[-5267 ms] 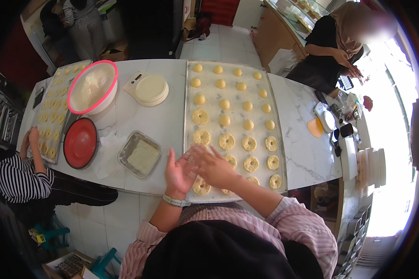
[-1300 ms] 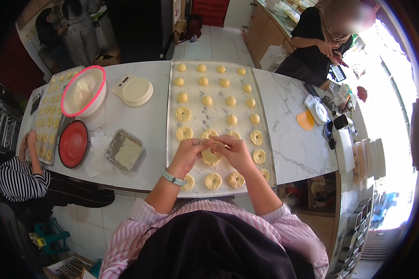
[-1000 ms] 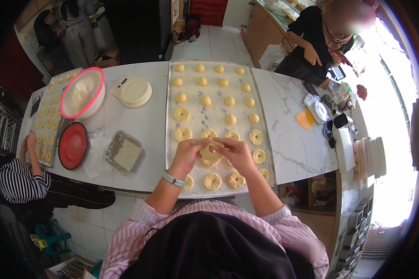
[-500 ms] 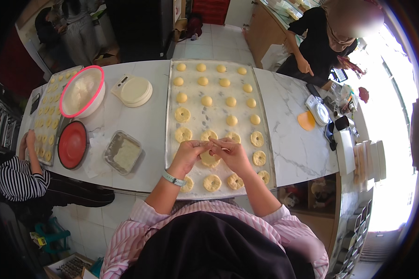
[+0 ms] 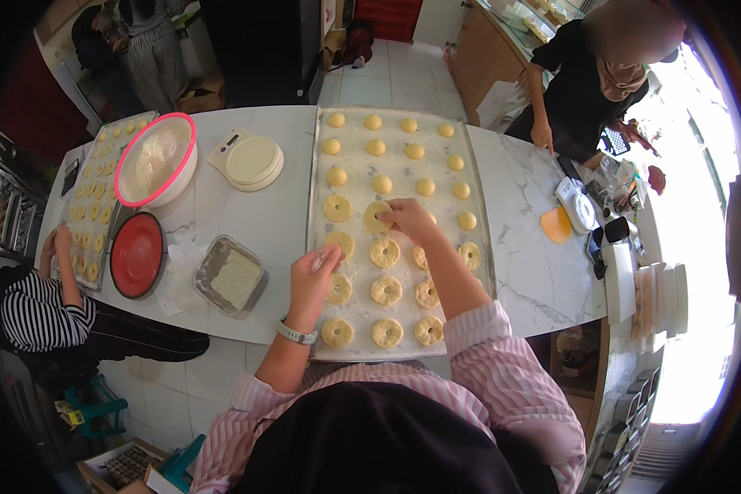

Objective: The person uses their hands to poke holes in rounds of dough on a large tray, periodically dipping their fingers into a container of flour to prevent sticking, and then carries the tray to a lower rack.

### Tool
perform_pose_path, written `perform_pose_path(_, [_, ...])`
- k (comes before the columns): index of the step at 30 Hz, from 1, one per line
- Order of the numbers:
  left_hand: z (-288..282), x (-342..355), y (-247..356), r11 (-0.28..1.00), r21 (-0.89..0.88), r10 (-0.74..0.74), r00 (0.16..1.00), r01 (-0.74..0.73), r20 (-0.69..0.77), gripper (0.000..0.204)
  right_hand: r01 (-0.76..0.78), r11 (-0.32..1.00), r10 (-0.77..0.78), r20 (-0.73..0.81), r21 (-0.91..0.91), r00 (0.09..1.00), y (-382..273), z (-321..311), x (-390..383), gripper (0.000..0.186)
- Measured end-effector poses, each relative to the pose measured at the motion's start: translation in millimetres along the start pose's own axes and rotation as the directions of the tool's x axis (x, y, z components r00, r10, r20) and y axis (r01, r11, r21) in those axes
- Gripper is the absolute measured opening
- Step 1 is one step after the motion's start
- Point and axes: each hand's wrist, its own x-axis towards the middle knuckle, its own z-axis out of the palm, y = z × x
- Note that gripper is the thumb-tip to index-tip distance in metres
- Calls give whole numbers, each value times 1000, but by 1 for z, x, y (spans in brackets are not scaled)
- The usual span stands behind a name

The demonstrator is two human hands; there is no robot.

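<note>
My right hand is at a flattened dough ring on the floured metal tray, its thumb and fingertips closed on the ring's right side. My left hand is raised lower left over the tray, fingers curled together and whitened at the tips; I cannot make out whether they hold anything. Beyond the right hand are rows of round dough balls; around and below both hands lie dough rings with center holes.
To the left stand a pink-rimmed bowl, scale, red dish, flour container and second tray, where a striped-sleeved co-worker works. Another co-worker stands back right, near another scale.
My hands have separated. The right one moved forward onto the tray with the dough ring it was handling between both hands; the left drew back to the left, fingers still curled.
</note>
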Motion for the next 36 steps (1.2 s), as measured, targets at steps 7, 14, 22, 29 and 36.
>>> perform_pose_path(7, [-47,-22,-13,988,-153,-37,993,20,-109,26,501,660,-587,32,-560,809,-76,55,-21,33])
perform_pose_path(14, [-74,-37,-26,944,-308,-94,991,118,93,27,876,190,-289,827,-444,482,-104,260,-53,17])
perform_pose_path(22, [-113,-30,-30,964,-223,-110,983,142,148,36,773,64,-222,746,-631,628,-76,289,-58,12])
perform_pose_path(29, [-30,-22,3,700,-621,-189,930,353,316,60,720,190,-705,418,-667,573,-42,133,-123,32])
perform_pose_path(36, [24,-11,-9,526,-626,-202,799,576,566,75,151,301,-559,-46,-942,828,10,11,-102,61])
